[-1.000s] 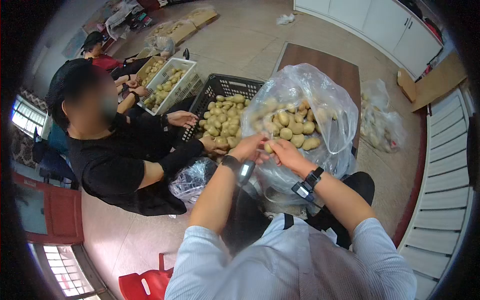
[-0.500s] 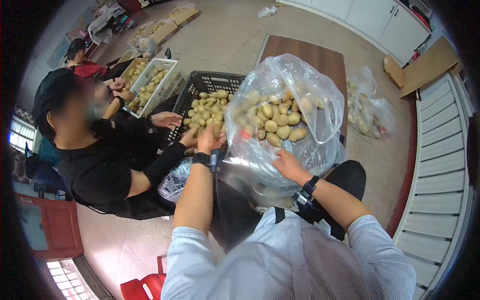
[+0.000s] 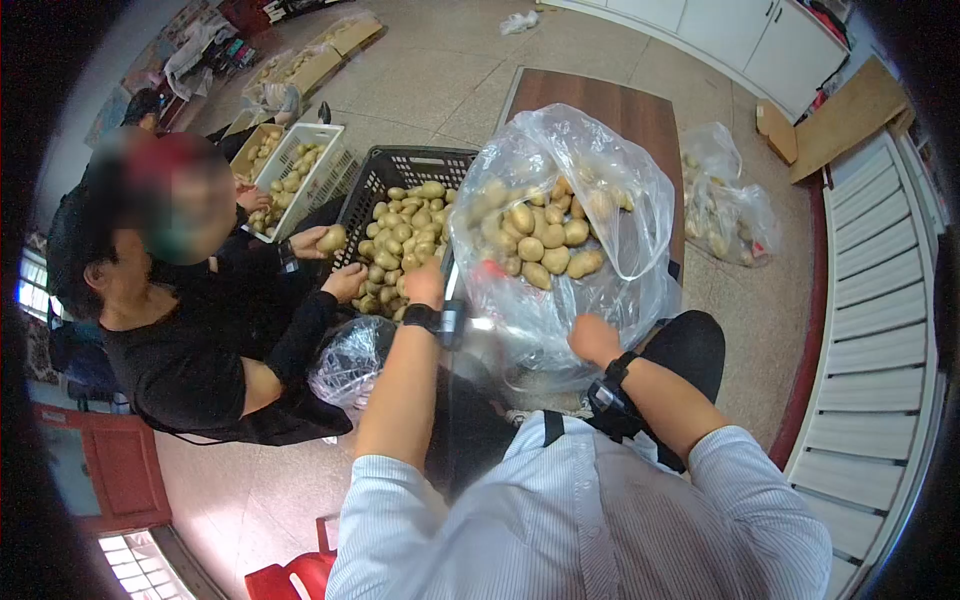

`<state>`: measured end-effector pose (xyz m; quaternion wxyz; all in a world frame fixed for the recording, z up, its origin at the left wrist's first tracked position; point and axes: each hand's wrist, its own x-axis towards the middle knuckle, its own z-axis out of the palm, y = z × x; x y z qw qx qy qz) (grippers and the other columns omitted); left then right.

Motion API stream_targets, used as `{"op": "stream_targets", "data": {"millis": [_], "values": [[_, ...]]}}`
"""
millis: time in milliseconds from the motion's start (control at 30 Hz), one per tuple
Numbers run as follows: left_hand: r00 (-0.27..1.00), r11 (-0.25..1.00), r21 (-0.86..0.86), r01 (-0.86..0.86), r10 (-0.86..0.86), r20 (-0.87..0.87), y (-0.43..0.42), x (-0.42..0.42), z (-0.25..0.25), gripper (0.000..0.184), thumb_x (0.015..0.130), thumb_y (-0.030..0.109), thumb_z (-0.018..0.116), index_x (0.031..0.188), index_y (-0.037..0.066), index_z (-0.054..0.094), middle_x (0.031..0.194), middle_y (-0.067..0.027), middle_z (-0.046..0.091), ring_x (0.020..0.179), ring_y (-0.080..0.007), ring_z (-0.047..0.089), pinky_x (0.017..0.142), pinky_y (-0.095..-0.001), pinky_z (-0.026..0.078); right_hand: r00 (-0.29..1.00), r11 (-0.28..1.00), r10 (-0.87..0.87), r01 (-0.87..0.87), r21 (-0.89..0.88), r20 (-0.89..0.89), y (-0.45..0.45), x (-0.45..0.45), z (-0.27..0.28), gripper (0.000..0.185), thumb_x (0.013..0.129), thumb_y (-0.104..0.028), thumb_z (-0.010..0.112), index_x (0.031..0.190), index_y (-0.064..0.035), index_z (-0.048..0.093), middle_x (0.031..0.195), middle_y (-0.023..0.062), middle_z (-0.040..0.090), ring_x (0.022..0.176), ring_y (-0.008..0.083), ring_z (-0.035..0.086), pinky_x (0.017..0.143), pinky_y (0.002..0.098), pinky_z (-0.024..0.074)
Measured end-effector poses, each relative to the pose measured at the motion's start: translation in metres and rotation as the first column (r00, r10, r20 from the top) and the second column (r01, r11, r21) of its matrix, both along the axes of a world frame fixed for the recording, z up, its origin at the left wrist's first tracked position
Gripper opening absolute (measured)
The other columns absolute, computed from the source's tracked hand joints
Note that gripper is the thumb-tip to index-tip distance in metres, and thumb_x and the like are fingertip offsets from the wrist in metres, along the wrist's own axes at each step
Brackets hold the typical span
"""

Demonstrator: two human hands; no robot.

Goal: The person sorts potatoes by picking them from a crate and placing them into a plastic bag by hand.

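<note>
My left hand (image 3: 424,284) is at the front right part of the black crate (image 3: 376,166), over its potatoes (image 3: 402,232); its fingertips point away and are hidden. My right hand (image 3: 595,340) is closed at the near edge of the clear plastic bag (image 3: 550,318); what it grips, if anything, is too small to make out. Several potatoes (image 3: 554,236) lie inside the bag, which rests on a brown tabletop (image 3: 600,92). A red patch shows through the bag's left side.
A co-worker (image 3: 200,330) sits at the left, holding a potato (image 3: 331,239) beside the crate. Behind are a white crate (image 3: 327,140) of potatoes and another person. Filled plastic bags (image 3: 722,205) lie on the floor at right. A red stool (image 3: 300,578) is at the bottom.
My left hand has gone from the bag's near side to the crate. My right hand has drawn back from the potato seen earlier and closed. The co-worker has lifted a potato. The view has shifted.
</note>
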<state>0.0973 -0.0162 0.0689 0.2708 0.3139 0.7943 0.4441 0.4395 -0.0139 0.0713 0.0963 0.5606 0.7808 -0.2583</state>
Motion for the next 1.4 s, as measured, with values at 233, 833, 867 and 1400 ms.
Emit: {"op": "stream_targets", "data": {"millis": [233, 833, 867, 1400], "values": [[0.913, 0.962, -0.274, 0.015, 0.099, 0.396, -0.014, 0.107, 0.006, 0.077, 0.076, 0.040, 0.071, 0.133, -0.004, 0.042, 0.123, -0.0216, 0.056, 0.104, -0.0321, 0.059, 0.087, -0.0411, 0.047, 0.807, 0.993, -0.080, 0.016, -0.113, -0.585, 0.029, 0.014, 0.010, 0.024, 0.080, -0.022, 0.064, 0.074, 0.0014, 0.066, 0.074, 0.0103, 0.065, 0.067, 0.0184, 0.059, 0.061, 0.0361, 0.0454], [0.475, 0.480, -0.455, 0.750, -0.870, -0.135, -0.004, 0.162, -0.096, 0.039, 0.087, 0.027, 0.051, 0.125, 0.020, 0.057, 0.109, -0.0126, 0.066, 0.091, -0.0333, 0.065, 0.078, -0.0429, 0.052, 0.772, 0.824, -0.102, 0.419, 0.382, -0.627, 0.045, 0.005, 0.083, 0.042, 0.077, -0.022, 0.070, 0.107, 0.0014, 0.053, 0.102, 0.0177, 0.056, 0.098, 0.0313, 0.053, 0.087, 0.0396, 0.0425], [0.438, 0.480, -0.458, 0.749, -0.876, -0.201, -0.006, 0.161, -0.093, 0.038, 0.085, 0.027, 0.054, 0.122, 0.019, 0.059, 0.107, -0.0127, 0.067, 0.089, -0.0337, 0.066, 0.077, -0.0427, 0.052, 0.836, 0.675, -0.104, 0.457, 0.579, -0.539, 0.060, 0.017, 0.079, 0.048, 0.074, -0.020, 0.072, 0.112, 0.0017, 0.050, 0.113, 0.0221, 0.053, 0.107, 0.0371, 0.050, 0.093, 0.0438, 0.0401], [0.816, 0.803, -0.208, 0.558, -0.485, 0.315, -0.014, 0.171, -0.124, 0.070, 0.086, 0.041, 0.061, 0.120, -0.019, 0.046, 0.116, -0.0270, 0.057, 0.102, -0.0315, 0.059, 0.086, -0.0385, 0.046, 0.518, 0.599, -0.733, 0.799, -0.058, -0.440, 0.150, 0.058, -0.003, 0.070, 0.075, -0.038, 0.071, 0.117, 0.0128, 0.046, 0.114, 0.0296, 0.055, 0.107, 0.0412, 0.055, 0.090, 0.0434, 0.0455]]}}
